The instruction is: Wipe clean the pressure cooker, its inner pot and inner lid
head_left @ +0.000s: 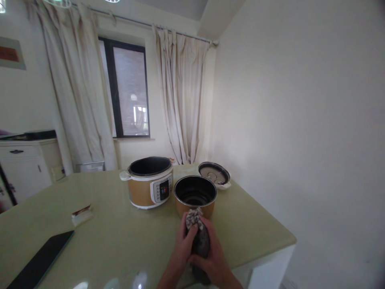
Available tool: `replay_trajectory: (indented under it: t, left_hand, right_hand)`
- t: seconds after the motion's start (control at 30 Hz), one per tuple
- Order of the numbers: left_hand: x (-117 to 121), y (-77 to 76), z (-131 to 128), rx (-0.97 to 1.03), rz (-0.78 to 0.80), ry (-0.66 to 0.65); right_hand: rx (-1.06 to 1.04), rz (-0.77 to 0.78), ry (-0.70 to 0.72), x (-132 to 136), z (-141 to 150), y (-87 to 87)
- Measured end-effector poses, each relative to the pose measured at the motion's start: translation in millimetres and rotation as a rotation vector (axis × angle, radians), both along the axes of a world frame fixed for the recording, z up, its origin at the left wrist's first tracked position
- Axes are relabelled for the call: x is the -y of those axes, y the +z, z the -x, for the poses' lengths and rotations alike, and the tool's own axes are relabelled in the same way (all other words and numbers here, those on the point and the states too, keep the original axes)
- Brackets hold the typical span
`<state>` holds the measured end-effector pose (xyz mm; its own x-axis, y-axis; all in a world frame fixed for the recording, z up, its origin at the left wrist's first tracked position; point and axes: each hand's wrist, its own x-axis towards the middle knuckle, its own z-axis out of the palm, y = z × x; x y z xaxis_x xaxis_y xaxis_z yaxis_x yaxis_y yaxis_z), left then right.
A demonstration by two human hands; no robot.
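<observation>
A bunched cloth [201, 241], mottled light and dark at its top and dark grey below, is between my two hands in front of the inner pot. My left hand [182, 245] grips it from the left, thumb across its upper part. On the other side my right hand [213, 253] is wrapped around the dark part, thumb pointing left. Just beyond them stands the inner pot [183, 206], upright and gold outside with a black inside. The cloth's top overlaps the pot's front wall; I cannot tell whether they touch. Some fingers are hidden behind the cloth.
A gold and white electric cooker [140, 192] stands open left of the pot. Its round lid [214, 173] lies behind the pot, inner side up. A small packet [82, 215] and a black tablet-like slab [42, 259] lie on the green tabletop [114, 237]. A wall [300, 140] rises at right.
</observation>
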<state>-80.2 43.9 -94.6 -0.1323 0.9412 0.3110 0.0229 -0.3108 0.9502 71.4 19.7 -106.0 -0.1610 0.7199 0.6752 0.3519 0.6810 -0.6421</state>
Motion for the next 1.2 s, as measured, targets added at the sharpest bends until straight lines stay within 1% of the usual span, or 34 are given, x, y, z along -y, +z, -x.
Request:
replay_trajectory:
  t: [0.03, 0.07, 0.1, 0.13, 0.17, 0.2, 0.23, 0.27, 0.3, 0.37, 0.43, 0.5, 0.6, 0.67, 0.8, 0.87, 0.93, 1.03, 1.1, 1.17, 1.2]
  left_hand:
    - [0.1, 14.9, 5.3, -0.097, 0.002, -0.085]
    - [-0.5, 32.8, 12.0, -0.228, -0.037, -0.187]
    - [-1.8, 52.5, 18.9, -0.369, -0.104, -0.22]
    - [-4.2, 72.4, 25.0, -0.502, -0.183, -0.154]
    - [-7.9, 91.2, 29.5, -0.619, -0.246, -0.032]
    - [-13.0, 107.5, 31.8, -0.709, -0.289, 0.081]
    - [-19.5, 120.4, 32.1, -0.784, -0.317, 0.144]
    - [-26.9, 129.3, 30.5, -0.858, -0.327, 0.148]
    - [-34.9, 134.3, 27.6, -0.94, -0.317, 0.109]
    - [-50.2, 134.1, 20.8, -1.112, -0.239, -0.019]
    - [-61.6, 126.0, 16.0, -1.253, -0.159, -0.094]
    - [-67.8, 116.7, 14.7, -1.337, -0.15, -0.101]
    - [-69.5, 108.6, 17.7, -1.401, -0.212, -0.096]
    - [-68.3, 106.7, 20.8, -1.428, -0.229, -0.095]
    - [-66.4, 102.3, 26.0, -1.435, -0.246, -0.086]
    - [-65.8, 98.1, 28.0, -1.395, -0.253, -0.059]
    - [-65.1, 93.4, 30.2, -1.361, -0.29, -0.038]
    - [-64.0, 86.5, 35.1, -1.298, -0.324, 0.012]
    - [-63.3, 82.2, 39.7, -1.226, -0.308, 0.076]
    - [-62.6, 78.0, 45.1, -1.163, -0.309, 0.134]
    - [-62.1, 76.0, 47.9, -1.146, -0.318, 0.152]
  right_hand:
    - [-0.012, 0.003, -0.058, -4.5, -4.5, -2.8]
    - [0.005, -0.006, -0.116, -9.2, -9.1, -3.1]
    - [0.051, -0.036, -0.166, -13.7, -12.9, -1.5]
    - [0.12, -0.085, -0.204, -17.7, -15.2, 1.4]
    - [0.203, -0.149, -0.231, -20.9, -15.4, 5.1]
    - [0.295, -0.217, -0.247, -23.4, -13.0, 9.1]
    - [0.392, -0.278, -0.259, -25.5, -8.2, 13.0]
    - [0.486, -0.321, -0.266, -27.3, -1.3, 16.6]
    - [0.571, -0.334, -0.273, -28.9, 6.9, 19.6]
    - [0.699, -0.283, -0.287, -31.3, 24.0, 23.5]
    - [0.765, -0.191, -0.303, -32.6, 36.5, 24.8]
    - [0.791, -0.127, -0.309, -32.8, 40.8, 24.9]
    - [0.772, -0.086, -0.305, -31.8, 31.7, 25.6]
    - [0.693, -0.081, -0.327, -31.3, 19.2, 26.0]
    - [0.416, -0.142, -0.384, -32.1, -4.5, 21.7]
    - [0.279, -0.178, -0.402, -32.9, -10.5, 17.2]
    - [0.144, -0.181, -0.423, -34.1, -13.2, 12.0]
    - [-0.068, -0.117, -0.495, -39.8, -18.4, 3.0]
    - [-0.198, -0.045, -0.59, -48.0, -25.8, -2.9]
    - [-0.268, 0.045, -0.654, -58.5, -35.6, -7.0]
    - [-0.269, 0.097, -0.654, -63.8, -40.7, -7.8]
